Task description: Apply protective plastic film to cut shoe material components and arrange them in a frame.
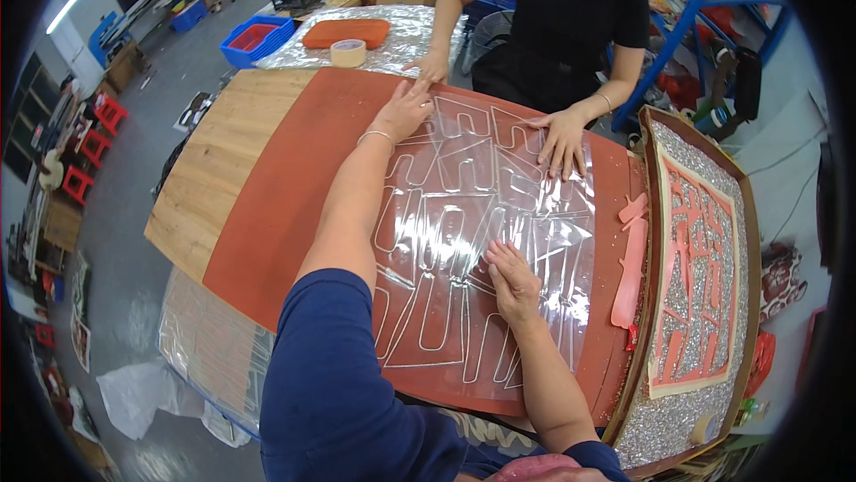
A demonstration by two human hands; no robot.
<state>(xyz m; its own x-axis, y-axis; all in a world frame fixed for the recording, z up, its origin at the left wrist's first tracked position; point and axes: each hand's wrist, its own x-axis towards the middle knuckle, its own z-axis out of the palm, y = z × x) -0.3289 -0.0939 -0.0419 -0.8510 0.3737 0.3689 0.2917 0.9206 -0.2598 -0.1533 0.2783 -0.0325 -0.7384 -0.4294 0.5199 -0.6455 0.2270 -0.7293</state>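
Observation:
A clear plastic sheet (455, 181) with raised outlines of long looped and angular shapes lies over a red-brown sheet (276, 188) on the table. My left hand (403, 115), a bracelet on its wrist, reaches to the clear sheet's far left corner with fingers stretched out. Beside it is a co-worker's hand (431, 67). My right hand (514, 286) rests on the middle right of the clear sheet, its fingers straight and close together, holding nothing. The co-worker's other hand (563, 141) lies spread on the sheet's far right part.
Bare wood (236, 125) shows at the table's left. On the right stands a shallow tray (753, 286) with glittery lining and a cut-out pink sheet (695, 277). Pink scraps (629, 272) lie between. Behind are a tape roll (348, 53), orange slab (346, 33) and blue crates (254, 43).

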